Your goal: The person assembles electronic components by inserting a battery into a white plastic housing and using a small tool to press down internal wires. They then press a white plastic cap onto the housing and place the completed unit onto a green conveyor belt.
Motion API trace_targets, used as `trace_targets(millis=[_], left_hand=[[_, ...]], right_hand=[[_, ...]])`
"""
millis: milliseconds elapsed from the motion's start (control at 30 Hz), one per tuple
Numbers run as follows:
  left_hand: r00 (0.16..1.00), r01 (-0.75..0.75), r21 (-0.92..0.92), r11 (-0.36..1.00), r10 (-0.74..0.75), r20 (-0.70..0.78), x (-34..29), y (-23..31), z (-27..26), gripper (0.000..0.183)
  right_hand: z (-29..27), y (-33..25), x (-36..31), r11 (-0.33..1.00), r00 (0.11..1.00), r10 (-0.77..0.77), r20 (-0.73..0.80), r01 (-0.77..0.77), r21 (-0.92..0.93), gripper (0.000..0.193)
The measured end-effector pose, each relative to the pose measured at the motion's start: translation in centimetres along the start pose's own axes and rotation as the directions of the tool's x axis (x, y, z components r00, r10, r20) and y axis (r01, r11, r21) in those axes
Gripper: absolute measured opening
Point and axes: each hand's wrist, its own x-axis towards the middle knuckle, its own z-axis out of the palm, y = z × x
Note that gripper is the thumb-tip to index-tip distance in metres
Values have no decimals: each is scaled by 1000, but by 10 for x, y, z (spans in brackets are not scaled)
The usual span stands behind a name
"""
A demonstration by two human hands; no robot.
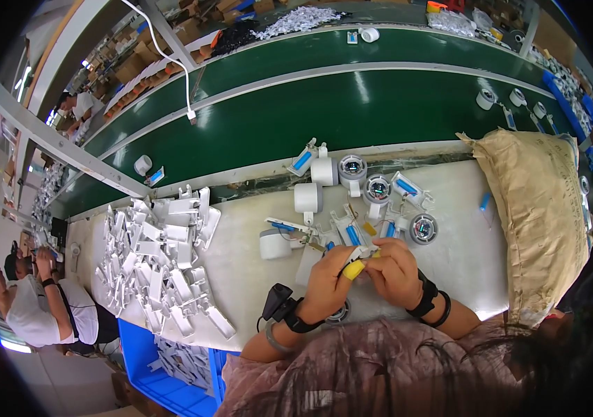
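My left hand [326, 283] and my right hand [395, 275] meet close in front of my body. Both are closed, fingertips pinching a small white plastic part [362, 251] that they mostly cover. Yellow covers show at the thumb tips. Just beyond the hands lie white housings with blue cylindrical batteries [352, 235], joined to round white heads. Some heads, such as the round head [423, 229] to the right, face up with a circuit board showing. Another white head [275, 244] lies on its side to the left. Under my hands, one more round piece [339, 314] is partly hidden.
A pile of white plastic casings [161, 257] covers the table's left. A brown paper sack [536, 215] stands at right, near a loose blue battery [485, 201]. Beyond runs a green conveyor belt [262, 128] carrying several units. A blue bin [147, 368] sits lower left; a person [50, 306] works beyond.
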Motion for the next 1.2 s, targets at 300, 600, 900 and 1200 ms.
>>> trace_targets(millis=[300, 600, 900, 1200], left_hand=[[937, 241, -524, 817, -337, -95, 33, 6, -59, 26], [935, 110, 722, 683, 175, -309, 42, -29, -132, 62], [982, 189, 694, 695, -148, -119, -16, -27, -108, 65], [973, 195, 110, 975, -178, -149, -17, 3, -110, 70]], right_hand=[[-6, -4, 11, 997, 1000, -22, -9, 21, -75, 30], [-2, 8, 4, 999, 999, -5, 46, 7, -40, 24], [1, 4, 5, 1000, 995, -11, 96, 12, -13, 27], [5, 5, -1, 1000, 991, 1, 131, 3, -31, 28]])
